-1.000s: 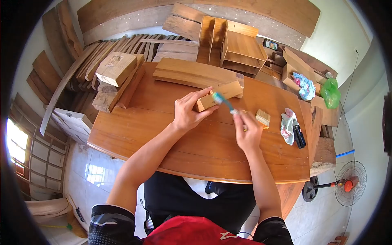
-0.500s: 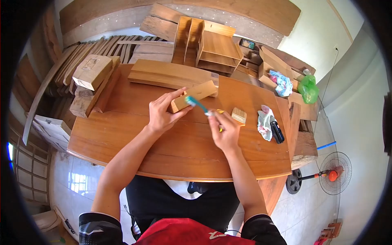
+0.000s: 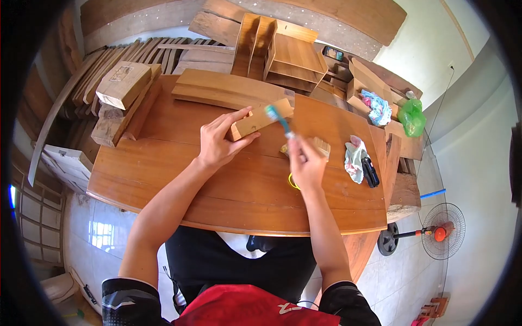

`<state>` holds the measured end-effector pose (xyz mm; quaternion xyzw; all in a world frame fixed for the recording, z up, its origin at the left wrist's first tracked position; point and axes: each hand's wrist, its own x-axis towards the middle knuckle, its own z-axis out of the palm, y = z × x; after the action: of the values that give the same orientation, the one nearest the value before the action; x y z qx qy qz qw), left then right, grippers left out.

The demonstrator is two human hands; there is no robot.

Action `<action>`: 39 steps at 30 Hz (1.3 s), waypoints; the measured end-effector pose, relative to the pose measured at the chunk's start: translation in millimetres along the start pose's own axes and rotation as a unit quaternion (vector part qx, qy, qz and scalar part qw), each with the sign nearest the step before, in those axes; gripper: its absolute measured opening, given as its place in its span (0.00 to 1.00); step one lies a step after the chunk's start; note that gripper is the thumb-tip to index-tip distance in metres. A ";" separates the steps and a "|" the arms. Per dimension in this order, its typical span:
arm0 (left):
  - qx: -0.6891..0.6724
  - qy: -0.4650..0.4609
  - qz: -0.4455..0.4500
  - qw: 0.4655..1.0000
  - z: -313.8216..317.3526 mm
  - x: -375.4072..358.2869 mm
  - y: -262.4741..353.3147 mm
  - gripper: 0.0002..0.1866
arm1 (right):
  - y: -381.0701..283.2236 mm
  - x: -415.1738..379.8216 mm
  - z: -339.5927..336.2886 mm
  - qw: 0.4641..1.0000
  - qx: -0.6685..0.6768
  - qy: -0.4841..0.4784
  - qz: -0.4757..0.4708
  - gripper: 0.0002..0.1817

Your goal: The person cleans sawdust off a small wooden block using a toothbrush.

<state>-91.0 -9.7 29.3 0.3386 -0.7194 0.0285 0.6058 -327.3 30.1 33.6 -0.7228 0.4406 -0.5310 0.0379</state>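
Note:
My left hand [image 3: 220, 140] grips the near left end of a small rectangular wooden block [image 3: 255, 123], tilted above the table. A teal toothbrush [image 3: 284, 122] is in my right hand [image 3: 306, 163], its bristled head over the right part of the block's upper face. Whether the bristles touch the wood I cannot tell. Partly hidden behind my right hand, a small light wooden piece [image 3: 322, 146] lies on the table. Beside my right wrist is a yellow ring-shaped thing [image 3: 293, 181].
Long wooden boards [image 3: 217, 88] lie at the back of the wooden table [image 3: 163, 179]. Thick blocks [image 3: 124, 87] stand at the left. A cloth [image 3: 356, 160] and a black object [image 3: 371, 173] lie right. Beyond are a shelf unit [image 3: 296, 54], a green bag [image 3: 412, 117] and a fan [image 3: 443, 231].
The toothbrush head has moved right along the block, towards its far end. My right hand has shifted slightly right, and the view has tilted a little.

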 end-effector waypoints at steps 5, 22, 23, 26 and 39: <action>-0.013 -0.038 -0.030 0.999 -3.5 0.5 4.1 0.32 | 6.6 6.1 -2.9 0.999 -0.038 0.023 -0.011 0.10; -0.009 0.003 -0.013 1.000 1.6 -0.1 -2.8 0.31 | 14.1 9.9 -1.4 0.993 -0.089 0.066 0.030 0.08; -0.007 0.001 -0.017 1.000 1.5 -0.5 -1.8 0.31 | 13.5 7.1 -1.3 0.993 -0.093 0.067 0.018 0.08; -0.007 0.001 -0.008 1.000 1.4 0.3 0.3 0.31 | 4.6 -8.7 4.5 0.997 -0.031 -0.033 -0.062 0.09; 0.000 -0.042 -0.049 0.998 -4.0 0.4 5.5 0.32 | 5.5 1.9 1.0 0.997 -0.066 0.035 -0.016 0.09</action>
<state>-90.5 -3.8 32.7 0.3742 -0.7272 -0.0153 0.5752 -329.7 25.0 31.7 -0.7114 0.4647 -0.5261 -0.0339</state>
